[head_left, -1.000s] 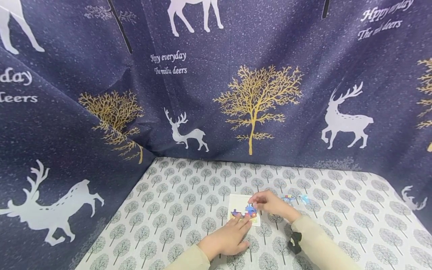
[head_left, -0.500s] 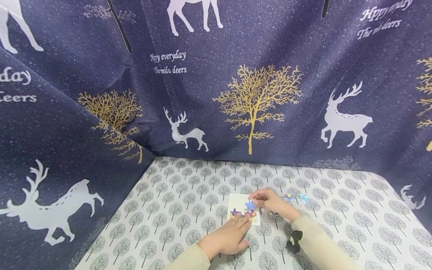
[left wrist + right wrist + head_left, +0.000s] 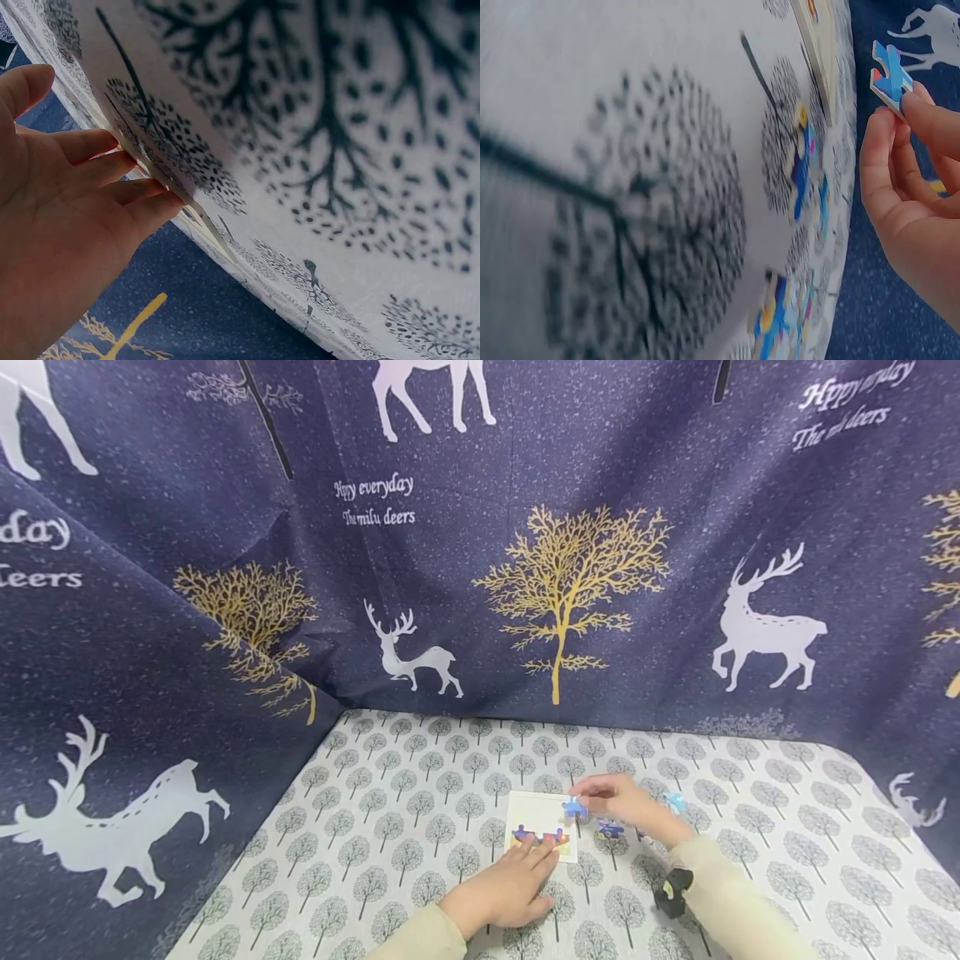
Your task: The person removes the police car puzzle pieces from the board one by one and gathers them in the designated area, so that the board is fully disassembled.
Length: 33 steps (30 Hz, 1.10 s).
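Observation:
A white puzzle board (image 3: 534, 810) lies on the cloth, its lower part filled with purple, red and yellow jigsaw pieces (image 3: 522, 835). Straight fingertips of my left hand (image 3: 506, 885) rest on the board's near edge and lower pieces; the left wrist view shows that hand (image 3: 71, 184) flat against the board's edge (image 3: 210, 229). Between thumb and fingers my right hand (image 3: 618, 802) pinches a blue jigsaw piece (image 3: 575, 807) over the board's upper right edge. In the right wrist view the same piece (image 3: 891, 75) is held raised above the cloth.
Loose jigsaw pieces (image 3: 609, 828) lie right of the board, under the right forearm. A light blue piece (image 3: 675, 802) sits farther right. White tree-print cloth covers the table, and a dark blue deer-print curtain (image 3: 450, 568) hangs behind. The right wrist wears a black device (image 3: 673, 893).
The right hand has lifted the blue piece off the lower row and carried it right, to the board's edge. The left hand has stayed in place.

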Available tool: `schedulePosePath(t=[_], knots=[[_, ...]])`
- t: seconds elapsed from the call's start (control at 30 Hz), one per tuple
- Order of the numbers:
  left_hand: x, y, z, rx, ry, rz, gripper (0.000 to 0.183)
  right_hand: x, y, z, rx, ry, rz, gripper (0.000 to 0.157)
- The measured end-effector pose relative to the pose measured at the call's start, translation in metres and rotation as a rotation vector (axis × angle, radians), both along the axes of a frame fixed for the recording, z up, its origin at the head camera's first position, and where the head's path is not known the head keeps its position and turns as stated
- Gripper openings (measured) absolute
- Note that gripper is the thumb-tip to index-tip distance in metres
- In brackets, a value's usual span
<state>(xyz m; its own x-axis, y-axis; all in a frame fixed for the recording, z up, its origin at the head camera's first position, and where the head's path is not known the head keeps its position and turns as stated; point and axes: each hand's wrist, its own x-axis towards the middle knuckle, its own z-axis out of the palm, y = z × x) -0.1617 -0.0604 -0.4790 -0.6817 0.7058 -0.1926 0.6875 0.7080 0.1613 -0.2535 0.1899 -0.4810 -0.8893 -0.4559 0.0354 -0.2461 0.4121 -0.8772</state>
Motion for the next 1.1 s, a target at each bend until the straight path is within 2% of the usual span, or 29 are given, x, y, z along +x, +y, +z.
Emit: schedulePosePath(t=[0.37, 0.53, 0.63, 0.87, 1.1], knots=[[0.001, 0.0, 0.0, -0.002, 0.024, 0.004, 0.063, 0.007, 0.036, 0.01, -0.119, -0.134, -0.05, 0.032], [0.001, 0.0, 0.0, -0.002, 0.018, 0.004, 0.064, 0.012, 0.054, 0.01, -0.103, -0.163, -0.118, 0.033], [0.001, -0.001, 0.0, -0.002, 0.016, 0.004, 0.064, 0.015, 0.066, 0.009, -0.099, -0.17, -0.141, 0.035], [0.001, -0.001, 0.0, -0.003, 0.021, -0.001, 0.064, 0.02, 0.09, 0.007, -0.112, -0.124, -0.119, 0.037], [0.002, -0.001, 0.001, 0.0, 0.028, -0.004, 0.064, 0.03, 0.107, 0.006, -0.044, -0.113, -0.19, 0.038]])
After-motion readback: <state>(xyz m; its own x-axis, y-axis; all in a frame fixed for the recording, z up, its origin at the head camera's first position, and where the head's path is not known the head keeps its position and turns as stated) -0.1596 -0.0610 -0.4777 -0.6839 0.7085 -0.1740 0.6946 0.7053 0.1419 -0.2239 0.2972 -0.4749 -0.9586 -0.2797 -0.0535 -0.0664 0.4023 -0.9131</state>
